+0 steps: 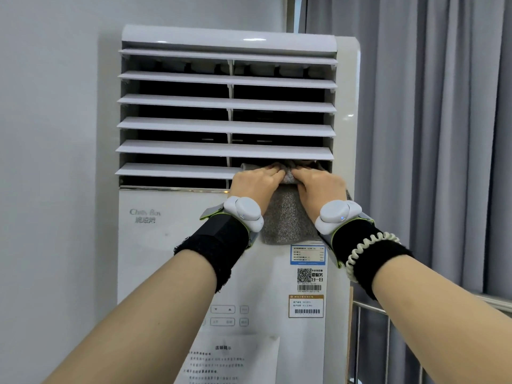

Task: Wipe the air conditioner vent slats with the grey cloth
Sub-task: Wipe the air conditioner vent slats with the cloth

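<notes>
Now both hands, left hand (256, 180) and right hand (318, 184), press the grey cloth (286, 214) onto the lowest slat's (177, 171) right end; best slide leftward with even, gentle pressure.

An office or institutional room: a floor-standing air conditioner (230, 162) bearing an asset label (306, 306) and posted notice sheet (230, 361), plain wall (55, 134) at 9 o'clock, grey curtains (429, 120) at 3 o'clock.

Both hands, left hand (256, 182) beside right hand (318, 187), press the cloth (286, 214) onto the lowest slat (177, 171), right of centre; curtain (432, 134) right of air conditioner (171, 245).
</notes>
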A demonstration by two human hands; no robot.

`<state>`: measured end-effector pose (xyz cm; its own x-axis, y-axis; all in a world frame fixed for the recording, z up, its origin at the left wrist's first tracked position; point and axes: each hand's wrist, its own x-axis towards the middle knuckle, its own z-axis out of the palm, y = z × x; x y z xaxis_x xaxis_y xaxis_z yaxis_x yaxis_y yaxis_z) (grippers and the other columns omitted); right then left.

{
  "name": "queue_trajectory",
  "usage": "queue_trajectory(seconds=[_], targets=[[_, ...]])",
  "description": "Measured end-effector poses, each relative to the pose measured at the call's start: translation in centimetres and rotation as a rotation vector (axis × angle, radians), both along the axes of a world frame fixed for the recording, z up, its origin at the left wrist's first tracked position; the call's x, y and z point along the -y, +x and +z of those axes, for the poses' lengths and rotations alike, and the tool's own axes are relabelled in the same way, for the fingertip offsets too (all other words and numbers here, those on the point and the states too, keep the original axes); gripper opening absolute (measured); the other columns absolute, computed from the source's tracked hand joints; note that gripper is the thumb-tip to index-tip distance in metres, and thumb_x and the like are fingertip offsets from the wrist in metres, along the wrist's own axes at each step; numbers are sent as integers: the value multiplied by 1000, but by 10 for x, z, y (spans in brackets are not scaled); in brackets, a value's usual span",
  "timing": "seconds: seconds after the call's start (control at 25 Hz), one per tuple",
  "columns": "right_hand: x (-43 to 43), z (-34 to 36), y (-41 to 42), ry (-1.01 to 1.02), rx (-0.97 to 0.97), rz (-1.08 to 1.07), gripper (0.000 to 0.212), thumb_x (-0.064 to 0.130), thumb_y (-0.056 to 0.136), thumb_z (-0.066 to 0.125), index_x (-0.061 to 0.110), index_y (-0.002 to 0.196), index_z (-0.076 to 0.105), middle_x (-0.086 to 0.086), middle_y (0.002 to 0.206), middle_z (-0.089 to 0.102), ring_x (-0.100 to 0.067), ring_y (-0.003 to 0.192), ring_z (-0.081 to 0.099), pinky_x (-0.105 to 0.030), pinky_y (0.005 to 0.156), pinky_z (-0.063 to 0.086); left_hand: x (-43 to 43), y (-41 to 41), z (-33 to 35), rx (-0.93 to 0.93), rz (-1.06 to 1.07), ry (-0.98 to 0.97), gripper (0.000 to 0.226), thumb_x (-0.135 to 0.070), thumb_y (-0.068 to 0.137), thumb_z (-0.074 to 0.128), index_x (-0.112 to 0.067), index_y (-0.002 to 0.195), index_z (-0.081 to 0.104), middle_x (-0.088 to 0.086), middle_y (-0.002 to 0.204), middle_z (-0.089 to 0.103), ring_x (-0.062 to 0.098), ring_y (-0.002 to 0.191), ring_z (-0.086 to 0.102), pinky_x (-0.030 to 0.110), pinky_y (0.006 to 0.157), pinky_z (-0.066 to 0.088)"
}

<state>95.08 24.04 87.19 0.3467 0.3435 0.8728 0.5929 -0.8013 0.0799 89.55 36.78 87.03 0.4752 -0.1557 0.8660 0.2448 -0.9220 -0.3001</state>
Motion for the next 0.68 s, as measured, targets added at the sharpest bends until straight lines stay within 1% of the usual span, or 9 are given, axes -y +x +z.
queue_trajectory(seconds=[0.04, 0.12, 0.16, 0.2, 0.28, 0.4, 0.48, 0.56, 0.68], targets=[[-5, -1, -3, -2, 4, 9, 28, 12, 94, 38, 19, 110, 59, -3, 109, 68, -27, 102, 61, -34, 72, 46, -5, -5, -1, 33, -46, 6, 31, -3, 88, 46, -13, 114, 60, 5, 110, 70, 24, 100, 66, 36, 63, 51], [-19, -2, -8, -15, 16, 23, 27, 14, 95, 37, 21, 111, 59, 0, 111, 68, -24, 105, 61, -33, 72, 46, -18, -16, -5, 129, -119, 50, 27, 3, 73, 66, -12, 95, 70, 4, 88, 76, 20, 78, 72, 29, 47, 54], [-27, -2, -12, -21, 24, 34, 27, 15, 96, 37, 22, 111, 58, 1, 111, 68, -22, 106, 61, -32, 72, 46, -26, -21, -6, 159, -112, 78, 28, 4, 65, 72, -13, 88, 72, 2, 81, 77, 17, 70, 72, 26, 41, 52], [-34, -2, -15, -26, 30, 51, 28, 16, 97, 36, 23, 112, 58, 3, 113, 67, -21, 107, 61, -33, 74, 47, -33, -27, -6, 168, -109, 89, 31, 5, 60, 75, -14, 85, 73, 1, 78, 77, 16, 67, 72, 24, 38, 51], [-47, -3, -22, -29, 31, 94, 30, 18, 98, 35, 24, 116, 58, 4, 119, 66, -19, 112, 60, -34, 81, 49, -48, -35, -6, 165, -116, 103, 34, 6, 57, 76, -14, 84, 73, 0, 79, 77, 16, 69, 73, 22, 37, 51], [-68, -4, -33, -37, 34, 162, 32, 18, 98, 36, 25, 121, 56, 5, 125, 64, -17, 117, 57, -34, 87, 50, -72, -48, -7, 168, -123, 115, 32, 2, 61, 78, -15, 87, 74, 0, 84, 78, 16, 74, 74, 23, 40, 53], [-85, -4, -42, -42, 51, 200, 31, 18, 98, 36, 25, 121, 56, 5, 125, 64, -17, 117, 57, -34, 86, 50, -90, -60, -7, 179, -106, 117, 32, -1, 61, 80, -17, 88, 75, -1, 87, 78, 15, 76, 74, 20, 42, 52], [-105, -4, -51, -48, 68, 219, 30, 18, 98, 36, 26, 120, 56, 5, 122, 65, -17, 114, 58, -33, 83, 49, -107, -71, -8, 184, -78, 105, 33, -2, 60, 82, -17, 89, 75, -1, 88, 78, 15, 76, 74, 19, 43, 51], [-134, -4, -61, -63, 72, 229, 29, 17, 98, 37, 26, 119, 55, 6, 119, 65, -17, 112, 59, -33, 80, 50, -130, -84, -9, 193, -60, 87, 35, 1, 60, 81, -14, 91, 75, 4, 88, 78, 19, 76, 74, 24, 42, 55]])
